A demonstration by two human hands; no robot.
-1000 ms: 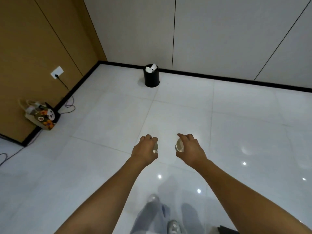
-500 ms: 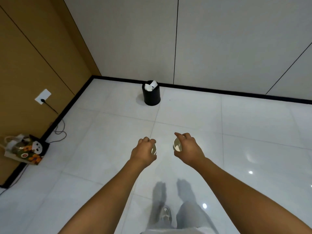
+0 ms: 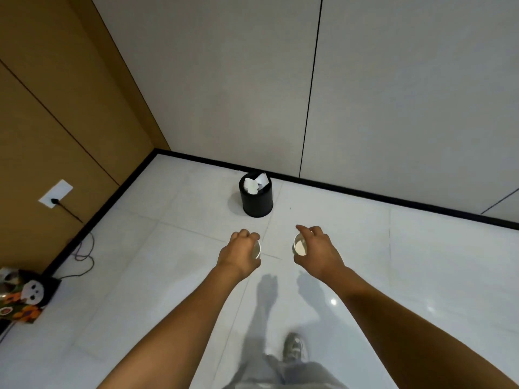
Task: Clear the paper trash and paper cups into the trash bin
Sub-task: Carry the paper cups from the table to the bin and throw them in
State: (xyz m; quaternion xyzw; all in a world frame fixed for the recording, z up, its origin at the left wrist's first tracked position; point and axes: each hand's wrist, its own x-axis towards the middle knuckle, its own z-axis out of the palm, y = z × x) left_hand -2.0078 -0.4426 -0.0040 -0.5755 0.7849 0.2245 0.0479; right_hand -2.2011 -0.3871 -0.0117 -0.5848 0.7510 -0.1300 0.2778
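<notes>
While the left hand [image 3: 238, 255] and right hand [image 3: 317, 252] each curl their fingers round a small white paper cup [image 3: 300, 245] at frame centre, both should arrive directly over the paper-stuffed round black trash bin [image 3: 257, 199] above them before letting go.

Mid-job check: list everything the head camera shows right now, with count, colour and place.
trash bin: 1, black, on the floor by the far wall
paper trash: several pieces, white, inside the bin
paper cups: 2, white, one in each hand, left cup, right cup
printed bag: 1, multicoloured, floor at left wall
wall socket: 1, white, left wall, black cable plugged in
left hand: grips a cup
right hand: grips a cup
</notes>
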